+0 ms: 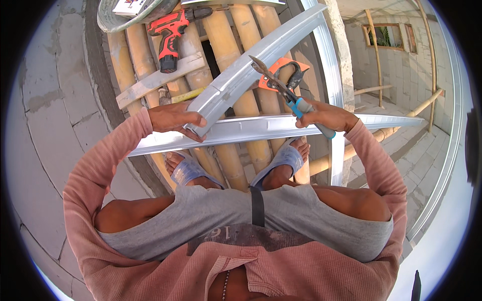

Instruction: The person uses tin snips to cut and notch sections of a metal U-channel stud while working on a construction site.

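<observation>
My left hand [176, 120] grips the near end of a silvery metal channel [251, 62], thumb on top. The channel slants away to the far right. In my right hand [329, 116] is a pair of tin snips [292, 98] with blue and grey handles. Their dark jaws point to the far left, over the channel's right edge. Behind the snips lies an orange-handled hand saw [272, 66], its blade mostly hidden under the channel. A second metal channel [241, 131] runs crosswise just beyond my feet, below both hands.
Bamboo poles [246, 100] form the platform under my sandalled feet. A red cordless drill [170, 35] rests on them near a wooden board [160, 80]. A grey bucket [106, 20] stands far left. Another metal profile [332, 75] runs lengthwise at right, beside a drop to a lower room.
</observation>
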The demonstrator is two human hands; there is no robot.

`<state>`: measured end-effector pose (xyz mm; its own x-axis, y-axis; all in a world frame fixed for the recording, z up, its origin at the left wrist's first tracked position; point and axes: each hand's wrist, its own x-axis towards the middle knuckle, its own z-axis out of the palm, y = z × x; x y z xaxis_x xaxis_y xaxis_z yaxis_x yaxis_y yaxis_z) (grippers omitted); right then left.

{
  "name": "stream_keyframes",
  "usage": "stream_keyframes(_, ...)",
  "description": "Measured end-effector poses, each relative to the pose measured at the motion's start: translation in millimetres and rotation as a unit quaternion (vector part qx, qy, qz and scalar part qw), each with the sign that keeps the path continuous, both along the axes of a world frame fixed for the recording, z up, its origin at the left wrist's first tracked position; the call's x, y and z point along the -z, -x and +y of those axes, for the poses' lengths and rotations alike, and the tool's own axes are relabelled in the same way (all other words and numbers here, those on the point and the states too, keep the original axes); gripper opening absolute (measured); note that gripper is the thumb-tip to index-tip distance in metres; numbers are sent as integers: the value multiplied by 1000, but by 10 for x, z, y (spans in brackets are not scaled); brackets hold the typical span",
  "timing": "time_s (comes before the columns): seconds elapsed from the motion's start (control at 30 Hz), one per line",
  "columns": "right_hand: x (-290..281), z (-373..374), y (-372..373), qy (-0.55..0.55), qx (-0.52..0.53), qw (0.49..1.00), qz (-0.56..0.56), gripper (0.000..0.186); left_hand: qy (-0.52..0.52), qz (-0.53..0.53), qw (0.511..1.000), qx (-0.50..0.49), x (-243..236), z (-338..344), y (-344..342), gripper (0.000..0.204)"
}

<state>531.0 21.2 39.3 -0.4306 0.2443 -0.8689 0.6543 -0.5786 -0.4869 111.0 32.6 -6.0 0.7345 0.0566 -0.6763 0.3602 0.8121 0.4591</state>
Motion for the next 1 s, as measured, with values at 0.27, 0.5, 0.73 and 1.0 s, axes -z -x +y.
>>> stream_keyframes(0.27,-116,-28,105,-59,-3,996,-65,78,-77,33,993,83,70,75,56,77)
stream_keyframes(0.5,-93,-1,56,-34,27,995,-87,65,-87,22,993,74,42,62,34,73)
stream_keyframes(0.73,-101,-101,105,-74,20,987,-141,59,-125,41,986,98,-17,52,-20,76)
stream_keyframes(1.0,-250,-167,174,-70,-24,983,-168,54,-188,49,967,166,102,35,-62,88)
